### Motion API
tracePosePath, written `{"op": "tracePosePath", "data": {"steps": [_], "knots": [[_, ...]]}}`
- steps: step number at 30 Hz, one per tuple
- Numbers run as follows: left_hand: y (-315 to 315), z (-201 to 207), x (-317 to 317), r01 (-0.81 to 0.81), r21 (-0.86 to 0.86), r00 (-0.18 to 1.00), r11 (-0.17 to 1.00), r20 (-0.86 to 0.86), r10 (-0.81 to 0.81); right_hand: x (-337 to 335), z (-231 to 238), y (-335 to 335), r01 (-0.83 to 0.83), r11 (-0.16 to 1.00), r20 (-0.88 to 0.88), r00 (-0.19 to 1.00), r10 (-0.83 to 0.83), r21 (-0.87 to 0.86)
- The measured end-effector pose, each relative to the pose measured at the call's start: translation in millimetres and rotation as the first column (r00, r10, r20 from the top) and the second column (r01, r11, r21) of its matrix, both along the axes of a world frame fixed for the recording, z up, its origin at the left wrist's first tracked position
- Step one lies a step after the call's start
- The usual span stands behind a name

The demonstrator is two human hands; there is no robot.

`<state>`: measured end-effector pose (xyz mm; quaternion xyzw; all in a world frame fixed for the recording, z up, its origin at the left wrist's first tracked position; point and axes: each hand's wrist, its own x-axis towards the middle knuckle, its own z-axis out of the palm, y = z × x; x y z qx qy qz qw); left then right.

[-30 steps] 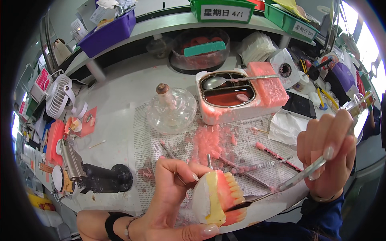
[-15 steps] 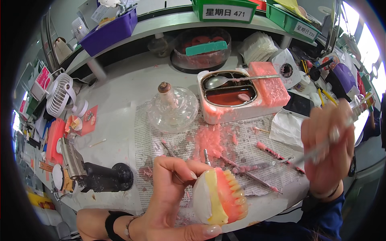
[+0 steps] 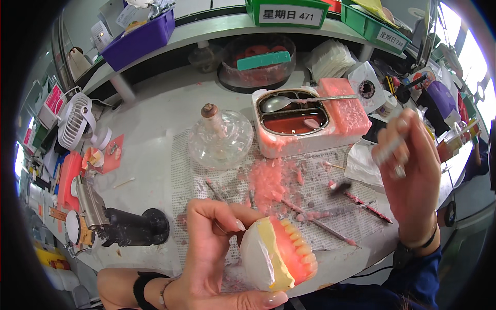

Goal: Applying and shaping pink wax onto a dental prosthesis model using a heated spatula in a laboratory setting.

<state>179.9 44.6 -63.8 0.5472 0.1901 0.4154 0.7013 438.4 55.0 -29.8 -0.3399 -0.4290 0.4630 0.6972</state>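
Note:
My left hand (image 3: 209, 248) is closed round a denture model (image 3: 279, 253), its white plaster base and yellow band towards my palm. Pink gum wax and a row of ivory teeth face right. Over the bench's right side, my right hand (image 3: 411, 173) is raised with bent fingers pinching what looks like a slim brush. Motion smears its pale handle; the dark, blurred brush tip (image 3: 340, 189) shows above the newspaper, apart from the model. Below it lie a pink-smeared metal spatula (image 3: 336, 211), a thin wax carver (image 3: 328, 227) and a pink-stained rod (image 3: 369, 206).
Ahead stands a wax pot (image 3: 294, 147) with two compartments, a spoon (image 3: 276, 103) resting across it. A glass spirit lamp (image 3: 221, 139) is left of it. Pink wax scraps (image 3: 266, 181) cover the newspaper (image 3: 183, 175). A black-based torch (image 3: 137, 226) and small fan (image 3: 77, 121) stand left.
My right hand has moved left and up, its fingers turned, and the dark brush tip now shows over the newspaper. The denture model has tilted slightly and shifted left in my left hand.

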Motion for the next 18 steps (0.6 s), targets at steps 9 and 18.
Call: {"op": "tracePosePath", "data": {"steps": [9,18], "knots": [[-3,-1,-2,-0.093,-0.064,0.989,0.994,-0.120,0.085,-21,4,-21,-0.154,0.919,0.439,0.898,-0.023,0.363],[-5,7,3,0.012,0.020,0.998,1.000,-0.062,-0.010,-20,6,-26,-0.082,0.892,0.353,0.931,-0.091,0.445]]}}
